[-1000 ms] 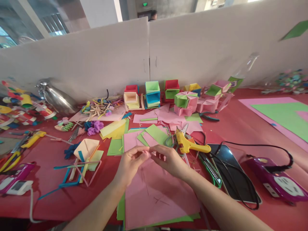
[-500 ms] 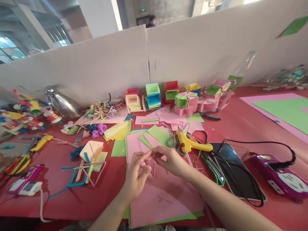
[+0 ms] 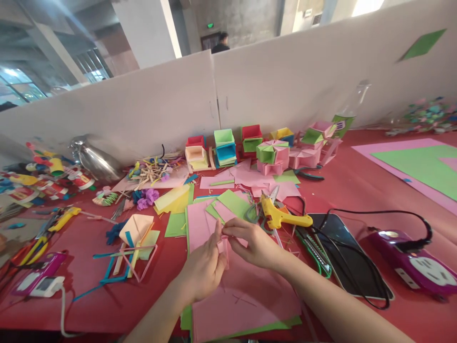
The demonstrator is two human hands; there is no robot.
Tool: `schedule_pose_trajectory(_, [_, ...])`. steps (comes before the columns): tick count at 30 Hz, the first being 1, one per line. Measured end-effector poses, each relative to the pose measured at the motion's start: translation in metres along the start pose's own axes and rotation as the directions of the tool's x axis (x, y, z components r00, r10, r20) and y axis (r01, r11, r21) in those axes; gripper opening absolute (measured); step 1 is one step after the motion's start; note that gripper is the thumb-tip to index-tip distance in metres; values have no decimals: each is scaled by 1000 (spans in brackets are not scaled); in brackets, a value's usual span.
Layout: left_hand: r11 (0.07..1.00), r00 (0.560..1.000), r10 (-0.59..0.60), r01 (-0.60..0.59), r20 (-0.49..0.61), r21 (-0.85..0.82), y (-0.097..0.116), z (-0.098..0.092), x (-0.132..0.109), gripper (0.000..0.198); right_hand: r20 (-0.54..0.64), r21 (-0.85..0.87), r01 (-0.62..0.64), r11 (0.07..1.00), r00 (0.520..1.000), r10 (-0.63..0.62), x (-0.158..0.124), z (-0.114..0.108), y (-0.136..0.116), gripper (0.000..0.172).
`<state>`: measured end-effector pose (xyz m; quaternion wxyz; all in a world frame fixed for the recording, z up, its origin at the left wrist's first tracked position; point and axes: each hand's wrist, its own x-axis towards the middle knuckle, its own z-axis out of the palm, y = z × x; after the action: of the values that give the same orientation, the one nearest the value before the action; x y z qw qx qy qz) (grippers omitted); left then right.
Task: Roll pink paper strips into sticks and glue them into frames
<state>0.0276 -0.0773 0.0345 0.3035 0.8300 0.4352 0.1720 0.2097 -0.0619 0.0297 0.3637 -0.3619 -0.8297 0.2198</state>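
Between my two hands is a small folded strip of pink paper (image 3: 223,247), partly hidden by the fingers. My left hand (image 3: 205,267) has its fingers pressed together, thumb against the strip's lower part. From the right, my right hand (image 3: 252,240) pinches the strip's upper end with thumb and forefinger. Both hands are over a stack of pink paper sheets (image 3: 257,295) with green sheets showing at its edges. Just beyond the fingers lie cut green paper pieces (image 3: 232,202). A yellow glue gun (image 3: 282,214) rests to the right of my right hand.
A green utility knife (image 3: 314,252), a phone (image 3: 352,255) under a black cable and a purple power strip (image 3: 416,262) lie right. Left are a paper-strip frame (image 3: 130,257) and yellow-handled tools (image 3: 64,219). Folded paper boxes (image 3: 224,145) line the white partition (image 3: 143,100).
My left hand has turned, its curled fingers now straighter and together against the pink strip. My right hand stays pinched at nearly the same spot. The camera view has shifted slightly.
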Motion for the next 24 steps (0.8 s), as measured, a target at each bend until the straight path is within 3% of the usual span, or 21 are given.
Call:
schedule_pose_trajectory(4, [999,996,-35,34,83,17,6,-4,4,65,12,-5,28,1000,1000,-28,-2,-3,-5,31])
schedule_pose_trajectory(7, [997,994,-67,70,91,-23,7,-2,6,68,-26,-3,-51,999,998,51,-1,-1,-7,32])
schedule_pose_trajectory(12, [993,997,-76,73,-29,-94,-2,0,9,79,-69,62,-171,983,982,175,-1,1,-5,15])
schedule_pose_trajectory(16, [999,990,47,-50,-133,-19,-12,-5,18,62,-63,106,-192,976,978,199,-1,2,-3,14])
schedule_pose_trajectory(18, [987,990,122,-128,-67,-100,-14,-9,25,54,-86,97,-191,977,976,200,-1,4,-3,13])
schedule_pose_trajectory(21, [956,984,162,-139,72,-259,-12,-14,39,48,-144,41,-160,986,976,165,3,0,-6,13])
schedule_pose_trajectory(24, [926,981,164,-118,100,-359,-13,-21,53,41,-199,-101,-169,980,969,147,4,-24,-4,19])
